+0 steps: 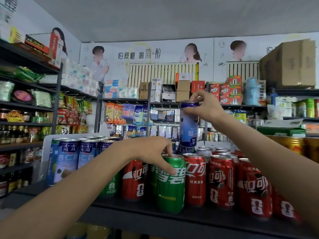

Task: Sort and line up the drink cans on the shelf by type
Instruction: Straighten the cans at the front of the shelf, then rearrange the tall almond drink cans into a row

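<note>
Your R hand (203, 106) pinches the rim of a blue can (188, 125), lifted clear above the back rows. Your L hand (151, 150) curls fingers over the top of the green can (171, 183) at the shelf (138, 209) front, thumb on its side. Status: approx. half sorted. Blue cans (76, 156) grouped at L, red cans (222, 181) at R, but green and red are mixed in the middle. Left to do: place the lifted can w/ the blue group, regroup the greens. Dark shelf board; small shop w/ stocked racks behind.
</note>
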A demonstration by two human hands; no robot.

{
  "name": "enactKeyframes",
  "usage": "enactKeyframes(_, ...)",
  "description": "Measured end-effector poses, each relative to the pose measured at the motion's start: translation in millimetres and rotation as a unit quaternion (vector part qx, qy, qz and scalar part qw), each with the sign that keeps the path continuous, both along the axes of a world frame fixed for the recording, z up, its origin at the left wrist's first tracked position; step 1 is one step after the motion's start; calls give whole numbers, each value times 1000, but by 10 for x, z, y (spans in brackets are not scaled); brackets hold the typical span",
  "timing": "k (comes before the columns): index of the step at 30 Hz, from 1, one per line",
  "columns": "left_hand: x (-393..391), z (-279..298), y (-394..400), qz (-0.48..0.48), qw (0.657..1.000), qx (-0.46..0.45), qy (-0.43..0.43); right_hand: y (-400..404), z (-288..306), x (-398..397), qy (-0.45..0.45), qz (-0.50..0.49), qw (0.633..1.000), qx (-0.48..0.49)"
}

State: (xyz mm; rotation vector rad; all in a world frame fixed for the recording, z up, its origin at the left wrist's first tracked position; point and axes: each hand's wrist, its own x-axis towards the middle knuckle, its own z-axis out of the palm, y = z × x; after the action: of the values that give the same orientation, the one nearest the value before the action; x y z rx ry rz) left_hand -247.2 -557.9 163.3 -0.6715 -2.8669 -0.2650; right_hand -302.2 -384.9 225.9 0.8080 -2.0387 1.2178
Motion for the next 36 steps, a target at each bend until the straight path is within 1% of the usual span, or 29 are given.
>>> enactKeyframes(2, 10, -20, 0, -7, 999, 44, -4, 71, 63, 90, 26, 14, 999, -28)
enactKeyframes(4, 30, -13, -18, -5, 996, 81, -29, 143, 116, 182, 44, 26, 998, -46)
enactKeyframes(7, 61, 63, -45, -5, 988, 139, -61, 252, 160, 266, 47, 38, 996, -59)
enactKeyframes(9, 107, 184, -53, -13, 978, 195, -67, 332, 182, 292, 42, 48, 995, -75)
enactKeyframes(11, 166, 348, -49, -29, 957, 285, -53, 415, 209, 325, 35, 54, 994, -87)
enactKeyframes(13, 171, 511, -29, -52, 920, 388, -22, 506, 244, 363, 38, 51, 993, -97)
enactKeyframes(15, 136, 633, 19, -69, 880, 471, 6, 595, 269, 401, 45, 42, 993, -100)
enactKeyframes(16, 102, 667, 45, -73, 864, 497, 17, 633, 273, 417, 46, 38, 994, -96)
enactKeyframes(18, -5, 689, 102, -64, 849, 522, 45, 693, 265, 446, 43, 33, 995, -83)
enactKeyframes(20, -128, 648, 172, -49, 850, 520, 67, 729, 238, 461, 34, 34, 996, -75)
enactKeyframes(23, -331, 493, 263, -18, 868, 488, 93, 759, 194, 451, 30, 29, 997, -58)
enactKeyframes(26, -534, 352, 305, 3, 882, 461, 96, 781, 166, 407, 29, 23, 998, -46)
enactKeyframes(30, -720, 270, 341, 38, 928, 357, 102, 780, 144, 364, 34, 13, 999, -23)
enactKeyframes(36, -844, 91, 317, 33, 966, 254, 23, 762, 116, 354, 28, 19, 999, -25)
